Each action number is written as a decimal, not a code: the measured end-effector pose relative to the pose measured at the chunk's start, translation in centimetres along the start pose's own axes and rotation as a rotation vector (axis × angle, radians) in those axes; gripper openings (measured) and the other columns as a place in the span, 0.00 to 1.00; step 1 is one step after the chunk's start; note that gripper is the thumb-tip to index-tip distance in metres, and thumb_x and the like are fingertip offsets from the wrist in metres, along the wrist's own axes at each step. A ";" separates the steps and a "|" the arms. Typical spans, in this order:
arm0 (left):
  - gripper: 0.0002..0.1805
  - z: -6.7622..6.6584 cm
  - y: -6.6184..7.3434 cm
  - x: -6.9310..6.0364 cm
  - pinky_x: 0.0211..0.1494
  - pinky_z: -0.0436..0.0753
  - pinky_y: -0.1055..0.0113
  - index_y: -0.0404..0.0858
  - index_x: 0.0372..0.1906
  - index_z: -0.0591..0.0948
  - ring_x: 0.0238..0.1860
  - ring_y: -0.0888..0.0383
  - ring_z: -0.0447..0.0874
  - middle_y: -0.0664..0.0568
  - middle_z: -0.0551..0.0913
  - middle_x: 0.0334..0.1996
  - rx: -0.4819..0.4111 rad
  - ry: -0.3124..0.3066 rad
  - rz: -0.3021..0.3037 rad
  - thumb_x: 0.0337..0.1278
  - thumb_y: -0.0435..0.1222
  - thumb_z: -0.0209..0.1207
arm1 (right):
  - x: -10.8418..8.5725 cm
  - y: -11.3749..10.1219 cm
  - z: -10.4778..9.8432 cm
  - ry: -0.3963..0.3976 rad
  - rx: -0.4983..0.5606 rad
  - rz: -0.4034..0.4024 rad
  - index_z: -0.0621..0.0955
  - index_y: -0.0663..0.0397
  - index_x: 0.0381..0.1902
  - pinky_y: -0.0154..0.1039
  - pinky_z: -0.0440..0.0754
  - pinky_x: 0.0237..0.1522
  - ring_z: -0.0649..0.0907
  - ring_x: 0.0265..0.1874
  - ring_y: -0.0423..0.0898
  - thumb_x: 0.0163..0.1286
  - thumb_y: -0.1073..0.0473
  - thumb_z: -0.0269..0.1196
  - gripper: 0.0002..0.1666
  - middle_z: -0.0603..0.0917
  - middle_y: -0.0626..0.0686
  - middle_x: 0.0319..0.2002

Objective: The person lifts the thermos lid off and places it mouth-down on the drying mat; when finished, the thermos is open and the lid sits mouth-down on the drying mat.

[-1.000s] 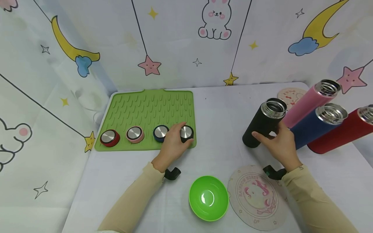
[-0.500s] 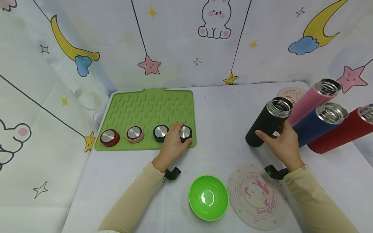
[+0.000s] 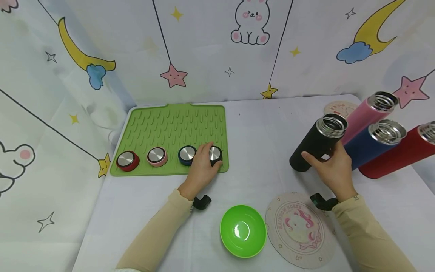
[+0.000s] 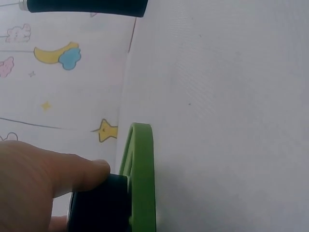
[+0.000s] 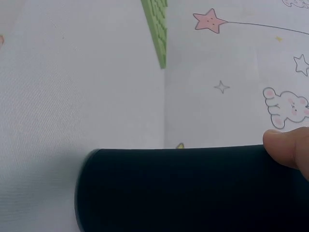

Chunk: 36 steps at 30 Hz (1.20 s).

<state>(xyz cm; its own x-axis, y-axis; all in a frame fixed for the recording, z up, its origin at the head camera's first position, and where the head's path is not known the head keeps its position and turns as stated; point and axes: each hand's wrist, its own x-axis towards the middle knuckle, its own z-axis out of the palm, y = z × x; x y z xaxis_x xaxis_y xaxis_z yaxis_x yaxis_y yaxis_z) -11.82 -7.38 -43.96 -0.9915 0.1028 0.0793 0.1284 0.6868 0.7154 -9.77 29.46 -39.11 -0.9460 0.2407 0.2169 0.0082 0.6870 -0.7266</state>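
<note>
My left hand pinches a black bottle lid with a silver top, at the right front corner of the green drying mat. In the left wrist view the thumb presses the side of this dark lid, which sits against the mat. On the right, my right hand grips a black thermos bottle whose mouth is uncapped. Its thumb lies along the bottle's wall in the right wrist view. The fingers behind the bottle are mostly hidden.
Blue, pink and red lids line the mat's front. Open pink, blue and red thermos bottles stand right of the black one. A green bowl and a round placemat lie in front.
My right hand and the black bottle have shifted slightly right, closer to the other bottles. The left hand and the black lid have slid a little left.
</note>
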 end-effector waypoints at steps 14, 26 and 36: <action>0.39 0.3 -0.1 0.2 0.76 0.74 0.44 0.31 0.78 0.62 0.75 0.37 0.69 0.33 0.65 0.75 0.012 -0.003 0.008 0.69 0.35 0.65 | -0.3 0.5 0.1 0.065 -0.007 0.023 0.73 0.57 0.66 0.18 0.74 0.39 0.74 0.40 0.23 0.58 0.52 0.79 0.43 0.84 0.57 0.54; 0.40 0.3 0.2 0.3 0.79 0.72 0.47 0.29 0.78 0.62 0.79 0.39 0.63 0.35 0.62 0.78 0.016 0.032 0.062 0.66 0.34 0.66 | -0.8 0.7 -0.5 0.016 0.003 0.038 0.70 0.55 0.72 0.12 0.77 0.40 0.84 0.51 0.39 0.61 0.51 0.78 0.46 0.82 0.59 0.59; 0.39 -1.9 0.4 -2.6 0.83 0.65 0.43 0.34 0.78 0.64 0.83 0.41 0.56 0.42 0.65 0.78 0.000 0.094 0.184 0.68 0.40 0.66 | -4.3 0.4 -1.5 -0.013 0.006 0.069 0.62 0.47 0.81 0.10 0.74 0.49 0.83 0.61 0.41 0.69 0.49 0.72 0.48 0.77 0.62 0.71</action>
